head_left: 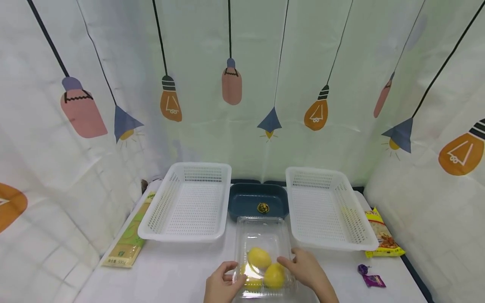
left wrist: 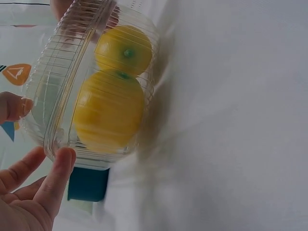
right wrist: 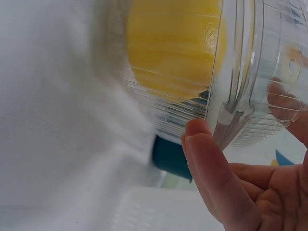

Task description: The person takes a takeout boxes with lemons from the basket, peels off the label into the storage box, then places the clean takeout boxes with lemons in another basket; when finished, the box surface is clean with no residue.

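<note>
A clear plastic clamshell box sits in front of me on the white table, its lid down over the base. Inside show yellow lemons, two of them plain in the left wrist view with greenish tips. My left hand holds the box's left side, thumb on the lid and fingertips at the rim seam. On the opposite side my right hand grips the box too; in the right wrist view its thumb lies on the lid and its fingers reach the rim.
Behind the box stands a dark teal dish holding a small gold-and-black item. White baskets flank it, left and right. A green-and-tan packet lies far left. At right are a yellow snack bag and purple-wrapped candies.
</note>
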{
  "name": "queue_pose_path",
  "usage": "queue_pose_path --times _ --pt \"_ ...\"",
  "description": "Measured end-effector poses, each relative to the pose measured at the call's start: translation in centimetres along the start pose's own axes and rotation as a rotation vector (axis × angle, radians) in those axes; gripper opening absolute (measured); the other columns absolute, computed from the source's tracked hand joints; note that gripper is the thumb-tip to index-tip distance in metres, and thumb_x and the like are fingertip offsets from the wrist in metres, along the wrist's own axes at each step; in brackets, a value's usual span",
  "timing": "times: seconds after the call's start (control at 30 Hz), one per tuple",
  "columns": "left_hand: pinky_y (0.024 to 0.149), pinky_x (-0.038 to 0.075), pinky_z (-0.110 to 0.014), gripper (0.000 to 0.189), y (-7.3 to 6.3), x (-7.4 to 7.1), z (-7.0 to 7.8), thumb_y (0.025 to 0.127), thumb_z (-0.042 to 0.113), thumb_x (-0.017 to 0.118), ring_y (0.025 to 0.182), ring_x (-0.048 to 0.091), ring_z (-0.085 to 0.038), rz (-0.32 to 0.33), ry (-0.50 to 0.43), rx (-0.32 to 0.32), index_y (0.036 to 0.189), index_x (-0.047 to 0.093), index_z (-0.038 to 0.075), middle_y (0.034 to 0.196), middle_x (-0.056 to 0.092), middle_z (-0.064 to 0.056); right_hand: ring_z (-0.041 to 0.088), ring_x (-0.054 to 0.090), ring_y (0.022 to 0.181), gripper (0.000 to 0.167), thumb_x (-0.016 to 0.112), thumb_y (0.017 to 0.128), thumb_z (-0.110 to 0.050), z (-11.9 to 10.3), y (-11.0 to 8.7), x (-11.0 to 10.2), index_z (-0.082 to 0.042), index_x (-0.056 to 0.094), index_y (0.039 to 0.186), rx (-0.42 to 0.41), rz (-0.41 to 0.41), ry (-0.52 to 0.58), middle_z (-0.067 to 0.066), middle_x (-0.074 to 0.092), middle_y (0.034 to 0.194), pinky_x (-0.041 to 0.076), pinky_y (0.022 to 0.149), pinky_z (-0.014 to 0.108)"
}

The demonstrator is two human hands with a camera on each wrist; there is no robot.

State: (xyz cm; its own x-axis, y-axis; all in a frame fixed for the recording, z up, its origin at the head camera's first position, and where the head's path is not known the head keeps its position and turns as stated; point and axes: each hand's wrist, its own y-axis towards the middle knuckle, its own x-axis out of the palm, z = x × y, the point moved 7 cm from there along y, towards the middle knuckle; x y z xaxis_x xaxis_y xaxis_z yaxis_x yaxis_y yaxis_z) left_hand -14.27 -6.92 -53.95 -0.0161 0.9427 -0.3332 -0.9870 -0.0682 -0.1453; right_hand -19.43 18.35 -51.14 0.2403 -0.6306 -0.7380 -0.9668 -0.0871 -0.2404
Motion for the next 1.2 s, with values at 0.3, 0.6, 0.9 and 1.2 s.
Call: queue_pose_path --times 0.3,0.6,0.9,1.2 --pt "0.069 0.062 -0.026 0.042 -0.7 -1.3 2.3 0.078 0.032 0.081 0.08 0.068 -0.01 0.075 0.02 0.046 0.111 0.069 0.009 0.118 0.072 -0.016 0.018 0.067 0.077 0.075 0.069 0.086 -0.053 -1.5 -0.7 -1.7 0.01 0.06 0.125 -0.037 0.057 -0.01 0.015 0.075 0.093 0.056 0.061 0.035" --pt "0.071 0.062 -0.025 0.037 -0.7 -3.1 4.7 0.083 0.033 0.078 0.084 0.066 -0.014 0.16 0.032 0.096 0.111 0.07 0.011 0.112 0.074 -0.013 0.01 0.06 0.066 0.072 0.067 0.088 -0.052 -4.3 -0.9 -3.2 0.006 0.058 0.129 -0.104 0.114 -0.008 0.006 0.073 0.083 0.049 0.055 0.026" --pt "0.074 0.061 -0.021 0.032 -0.6 -5.0 6.3 0.083 0.029 0.079 0.083 0.064 -0.006 0.22 0.028 0.135 0.111 0.071 0.014 0.114 0.074 -0.006 0.007 0.064 0.074 0.076 0.065 0.089 -0.055 -6.3 -0.9 -3.9 0.002 0.054 0.137 -0.191 0.139 0.03 0.003 0.073 0.087 0.051 0.059 0.024" --pt "0.074 0.062 -0.023 0.029 -0.2 -8.0 7.7 0.084 0.022 0.078 0.08 0.067 -0.004 0.301 0.056 0.189 0.111 0.071 0.013 0.116 0.074 -0.012 0.009 0.063 0.076 0.074 0.064 0.09 -0.057 -9.2 -0.4 -3.9 -0.005 0.052 0.141 -0.262 0.127 0.103 0.004 0.071 0.095 0.051 0.057 0.023"
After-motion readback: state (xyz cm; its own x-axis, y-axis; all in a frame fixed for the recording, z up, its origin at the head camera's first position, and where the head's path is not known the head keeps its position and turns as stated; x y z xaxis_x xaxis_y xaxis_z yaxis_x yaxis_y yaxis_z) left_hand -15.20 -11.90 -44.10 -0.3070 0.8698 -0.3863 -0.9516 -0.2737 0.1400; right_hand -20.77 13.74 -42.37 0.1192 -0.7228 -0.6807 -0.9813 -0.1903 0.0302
